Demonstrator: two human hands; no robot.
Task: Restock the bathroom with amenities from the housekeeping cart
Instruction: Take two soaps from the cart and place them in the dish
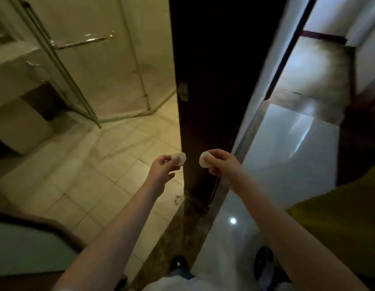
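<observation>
My left hand [162,169] pinches a small round white soap [180,159] between thumb and fingers. My right hand [221,162] pinches a second round white soap [204,160] the same way. Both arms reach forward at about waist height, the two soaps a short gap apart in front of the dark wooden door edge [203,91]. I stand at the threshold, with the tiled bathroom floor [94,164] on the left.
A glass shower enclosure [94,66] with a chrome bar stands at the back left, beside a pale vanity counter [12,66]. A glossy hallway floor [277,156] runs to the right. A yellow-green object [340,217] sits at the right edge. My shoes show at the bottom.
</observation>
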